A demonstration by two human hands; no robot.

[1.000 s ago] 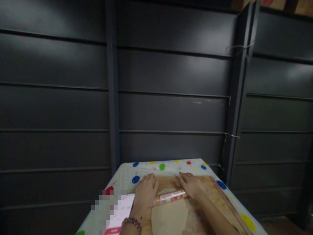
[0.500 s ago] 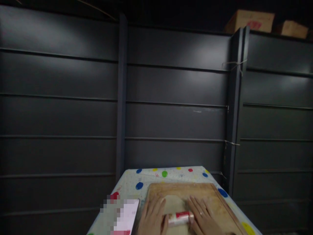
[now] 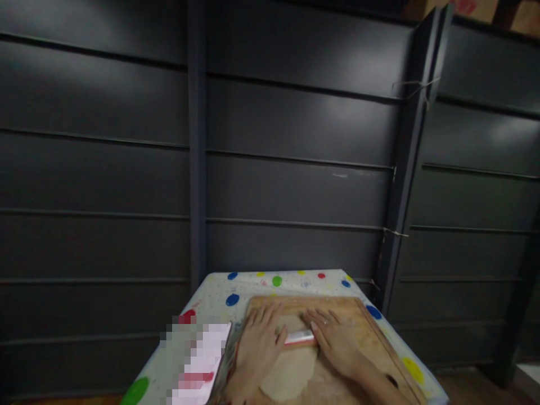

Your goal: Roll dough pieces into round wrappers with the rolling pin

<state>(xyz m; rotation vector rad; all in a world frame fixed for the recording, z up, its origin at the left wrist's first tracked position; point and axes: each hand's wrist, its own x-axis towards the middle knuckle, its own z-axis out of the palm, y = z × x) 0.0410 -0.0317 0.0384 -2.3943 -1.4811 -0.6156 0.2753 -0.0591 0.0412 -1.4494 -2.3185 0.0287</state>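
A rolling pin (image 3: 299,337) with a white and red label lies crosswise on a flat sheet of dough (image 3: 291,374). The dough rests on a wooden board (image 3: 367,349). My left hand (image 3: 259,337) lies over the pin's left end, its fingers stretched forward. Over the right end is my right hand (image 3: 331,340), a ring on one finger, palm down with its fingers extended. Both hands cover the pin's ends, so only its labelled middle shows.
Beneath the board, a white tablecloth (image 3: 291,288) with coloured dots covers the table. A partly pixelated phone-like screen (image 3: 211,346) lies left of the board. A dark panelled wall (image 3: 295,191) stands behind the table. Boxes (image 3: 476,8) sit at the upper right.
Both hands and the rolling pin have moved forward over the dough, leaving more of the near dough visible. The pin has turned, shifting its label. The head view has tilted down.
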